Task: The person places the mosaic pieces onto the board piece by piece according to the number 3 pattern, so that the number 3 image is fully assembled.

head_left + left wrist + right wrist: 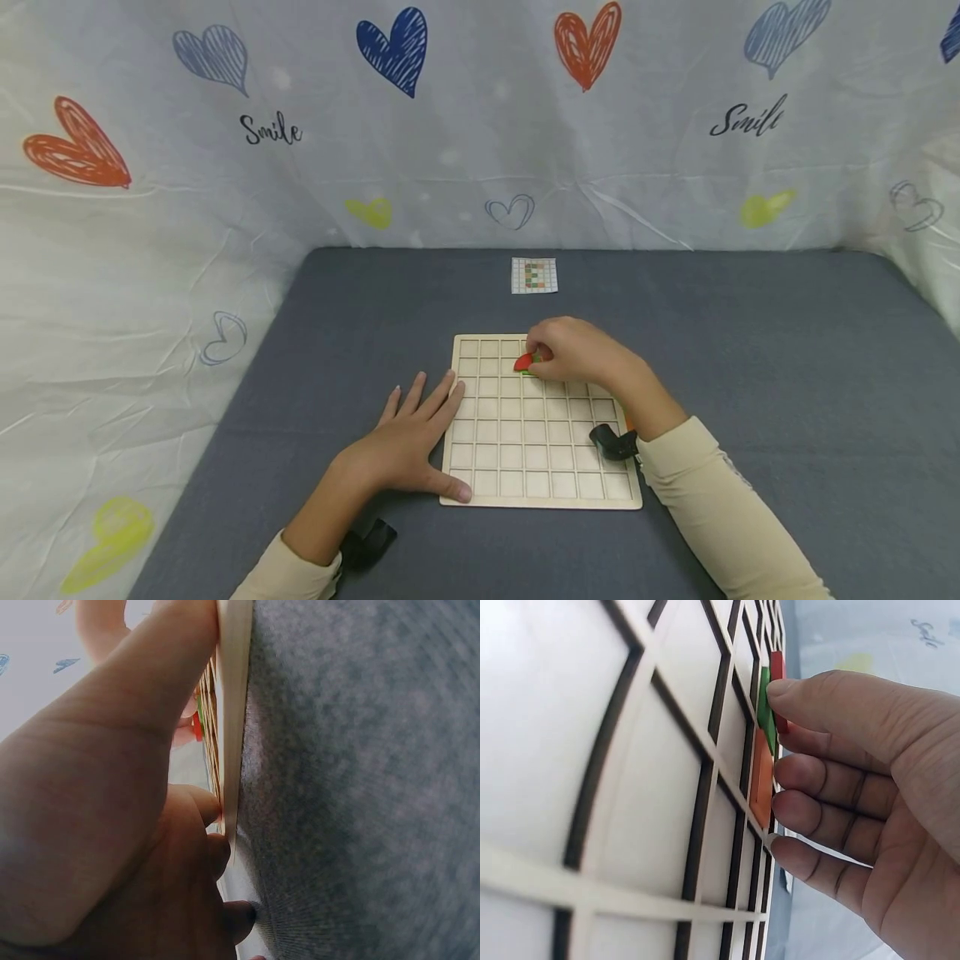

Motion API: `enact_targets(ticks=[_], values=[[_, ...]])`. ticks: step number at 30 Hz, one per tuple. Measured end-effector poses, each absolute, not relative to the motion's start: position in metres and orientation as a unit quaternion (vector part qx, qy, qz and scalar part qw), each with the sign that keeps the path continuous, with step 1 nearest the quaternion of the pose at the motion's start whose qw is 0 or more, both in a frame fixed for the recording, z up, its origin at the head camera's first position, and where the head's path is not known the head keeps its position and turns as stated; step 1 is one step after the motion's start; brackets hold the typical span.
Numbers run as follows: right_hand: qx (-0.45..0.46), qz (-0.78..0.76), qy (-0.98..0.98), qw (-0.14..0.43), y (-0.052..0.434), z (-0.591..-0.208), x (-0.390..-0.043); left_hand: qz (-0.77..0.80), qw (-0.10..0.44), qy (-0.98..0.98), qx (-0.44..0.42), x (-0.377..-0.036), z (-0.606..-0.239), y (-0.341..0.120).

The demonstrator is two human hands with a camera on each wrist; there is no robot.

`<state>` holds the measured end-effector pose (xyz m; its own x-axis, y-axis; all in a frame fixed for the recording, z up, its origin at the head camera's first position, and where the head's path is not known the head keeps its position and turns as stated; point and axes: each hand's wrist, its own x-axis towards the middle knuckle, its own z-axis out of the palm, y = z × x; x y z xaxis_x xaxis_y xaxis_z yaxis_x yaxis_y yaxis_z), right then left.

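Observation:
A wooden grid board (pixel 525 454) lies on the grey table (pixel 750 375). My right hand (pixel 536 358) is over the board's far row and pinches a red tile (pixel 522 362) at its fingertips. In the right wrist view the red tile (pixel 778 675) stands next to a green tile (pixel 765 705), and an orange tile (pixel 761 784) sits in a cell of the board (pixel 592 787) under my curled fingers (pixel 817 802). My left hand (pixel 416 433) lies flat with straight fingers against the board's left edge (pixel 234 690), its thumb along the near corner.
A small printed pattern card (pixel 534 276) lies beyond the board towards the table's far edge. A white cloth with hearts (pixel 480 125) walls in the table at the back and both sides. Black wrist mounts (pixel 613 442) sit on both sleeves.

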<state>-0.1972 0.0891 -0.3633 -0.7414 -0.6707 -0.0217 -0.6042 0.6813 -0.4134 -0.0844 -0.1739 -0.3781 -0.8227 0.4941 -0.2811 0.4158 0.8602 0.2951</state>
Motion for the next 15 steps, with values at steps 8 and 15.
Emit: enact_targets(ticks=[8, 15], values=[[-0.359, -0.187, 0.912, 0.072, 0.081, -0.366, -0.198, 0.107, 0.177, 0.949, 0.237, -0.085, -0.379, -0.173], [-0.364, -0.183, 0.910, 0.075, 0.075, -0.366, -0.198, 0.107, 0.174, 0.949, 0.239, -0.086, -0.379, -0.173]])
